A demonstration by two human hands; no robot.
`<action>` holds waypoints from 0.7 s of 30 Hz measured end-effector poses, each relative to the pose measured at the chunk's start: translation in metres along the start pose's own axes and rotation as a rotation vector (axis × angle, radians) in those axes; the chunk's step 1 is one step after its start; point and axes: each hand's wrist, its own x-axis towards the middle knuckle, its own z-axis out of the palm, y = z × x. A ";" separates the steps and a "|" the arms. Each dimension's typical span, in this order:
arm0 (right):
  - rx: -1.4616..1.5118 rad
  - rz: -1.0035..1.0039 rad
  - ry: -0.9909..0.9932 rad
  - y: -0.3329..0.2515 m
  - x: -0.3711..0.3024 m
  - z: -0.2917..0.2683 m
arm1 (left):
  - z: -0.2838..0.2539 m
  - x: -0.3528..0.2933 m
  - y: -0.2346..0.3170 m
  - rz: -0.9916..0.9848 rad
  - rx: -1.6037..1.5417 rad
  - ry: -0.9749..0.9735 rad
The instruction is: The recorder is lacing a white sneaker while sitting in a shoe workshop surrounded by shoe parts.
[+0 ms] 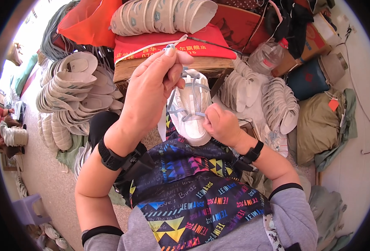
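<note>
A white mesh sneaker (190, 98) stands over my lap, its toe toward me. A grey-blue shoelace (186, 117) runs loosely across its front and through some of the eyelets. My left hand (149, 85) is raised above the shoe's left side, thumb and fingers pinched on a pale blue bit of lace that pokes out at the fingertips. My right hand (223, 126) is closed beside the right of the toe, with the lace leading into its fingers. The inside of both grips is hidden.
A wooden stool (128, 75) with a red cloth (151, 48) bears a row of nested shoe uppers (162, 16). More stacked uppers (74, 90) lie at the left, others (279, 102) at the right. A plastic bottle (266, 58) and a blue cylinder (305, 79) stand back right.
</note>
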 end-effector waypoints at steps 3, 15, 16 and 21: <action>0.013 -0.071 0.016 -0.009 -0.005 -0.007 | -0.002 0.003 0.004 0.010 0.009 -0.052; 0.225 -0.227 -0.228 -0.027 -0.003 -0.017 | 0.008 0.001 0.076 0.275 -0.428 -0.643; 0.238 -0.155 -0.259 -0.026 0.002 -0.016 | 0.012 -0.003 0.076 0.299 -0.384 -0.547; 0.546 0.102 0.017 -0.032 0.048 -0.001 | -0.002 0.000 0.062 0.322 -0.275 -0.391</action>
